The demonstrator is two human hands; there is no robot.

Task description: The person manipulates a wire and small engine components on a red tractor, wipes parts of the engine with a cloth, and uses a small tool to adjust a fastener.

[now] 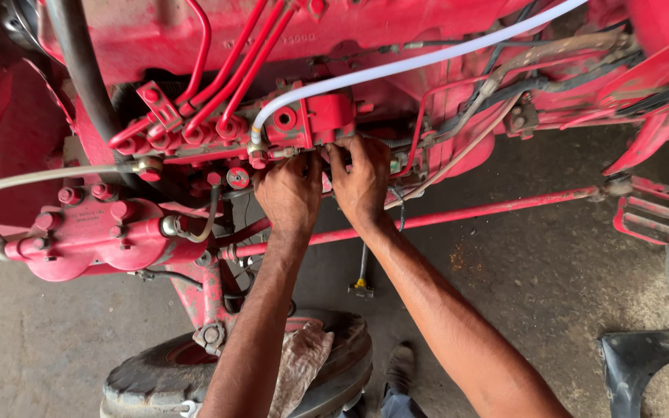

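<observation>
Right now I have both hands up under the red pump block (311, 120): left hand (289, 193) and right hand (361, 182), fingers curled against its underside, whether pinching anything I cannot tell. A slip could snag the white hose (396, 70).

One view only, head-worn. It looks steeply down along both forearms onto the side of a red engine block (195, 31), which fills the upper frame and sits close to the lens. Below the engine block the concrete floor (551, 286) lies farther off; a tyre (156, 371) sits at the bottom edge. No second view shares this scene.
</observation>
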